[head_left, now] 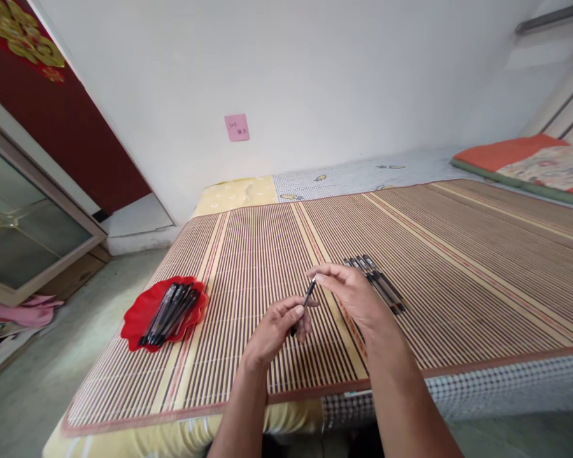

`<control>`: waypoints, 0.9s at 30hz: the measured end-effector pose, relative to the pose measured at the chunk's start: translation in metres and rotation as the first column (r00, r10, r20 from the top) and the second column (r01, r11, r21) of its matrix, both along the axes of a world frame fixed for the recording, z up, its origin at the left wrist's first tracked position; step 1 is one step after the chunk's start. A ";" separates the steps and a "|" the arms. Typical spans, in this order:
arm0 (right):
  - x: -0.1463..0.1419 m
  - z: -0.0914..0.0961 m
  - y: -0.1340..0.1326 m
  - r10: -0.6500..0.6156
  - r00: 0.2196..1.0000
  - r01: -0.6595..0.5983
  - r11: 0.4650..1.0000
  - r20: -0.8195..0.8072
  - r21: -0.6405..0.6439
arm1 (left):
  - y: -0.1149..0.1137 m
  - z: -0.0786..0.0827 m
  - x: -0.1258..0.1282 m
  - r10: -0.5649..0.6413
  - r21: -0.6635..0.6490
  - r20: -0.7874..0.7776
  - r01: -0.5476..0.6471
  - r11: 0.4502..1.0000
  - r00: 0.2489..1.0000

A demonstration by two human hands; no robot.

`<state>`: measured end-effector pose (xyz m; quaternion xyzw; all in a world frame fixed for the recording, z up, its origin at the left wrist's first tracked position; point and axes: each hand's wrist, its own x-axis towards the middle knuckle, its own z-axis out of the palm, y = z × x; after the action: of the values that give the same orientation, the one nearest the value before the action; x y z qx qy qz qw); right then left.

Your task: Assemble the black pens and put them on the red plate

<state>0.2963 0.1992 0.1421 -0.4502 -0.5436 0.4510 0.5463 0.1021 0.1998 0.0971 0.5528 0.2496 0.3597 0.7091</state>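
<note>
Between my two hands, above the striped mat, is a slim black pen (309, 292), held at a slant. My left hand (282, 321) pinches its lower part between thumb and fingers. At its upper end, the thumb and forefinger of my right hand (348, 289) close on the tip. Just beyond my right hand lie several dark pens (384, 286), side by side in a row on the mat and partly hidden by that hand. Off to the left, a red scalloped plate (130, 324) holds a heap of several similar black pens (172, 312).
The striped bamboo mat (258, 254) covers a bed with patterned sheets (363, 175). Folded orange and floral bedding (516, 156) lies at the far right. A pink note (237, 127) is stuck on the white wall. A glass-fronted cabinet (23, 216) stands on the left.
</note>
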 end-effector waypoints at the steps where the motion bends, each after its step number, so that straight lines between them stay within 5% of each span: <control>1: 0.000 -0.002 0.001 -0.012 1.000 0.012 1.000 -0.010 -0.016 | 0.000 0.000 0.000 0.001 0.004 -0.005 -0.001 1.000 1.000; 6: 0.000 -0.005 0.003 -0.085 0.996 0.085 0.996 0.011 -0.040 | 0.000 0.001 0.000 0.006 0.007 -0.020 -0.006 1.000 1.000; 12: -0.001 0.002 -0.001 0.014 0.999 -0.014 1.000 0.047 0.000 | 0.000 -0.001 0.000 0.003 0.009 -0.008 -0.003 1.000 1.000; 18: -0.007 -0.007 0.004 -0.074 0.997 0.074 0.996 0.001 -0.042 | 0.001 -0.001 -0.001 0.024 0.012 -0.036 -0.023 1.000 0.999; 27: -0.018 -0.018 0.013 -0.108 0.992 0.109 0.994 0.058 -0.013 | 0.000 -0.001 0.005 0.172 -0.035 -0.069 -0.175 0.984 0.983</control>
<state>0.2787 0.2119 0.1244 -0.4963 -0.5301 0.4118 0.5505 0.1071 0.2000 0.0960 0.5258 0.3274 0.3964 0.6777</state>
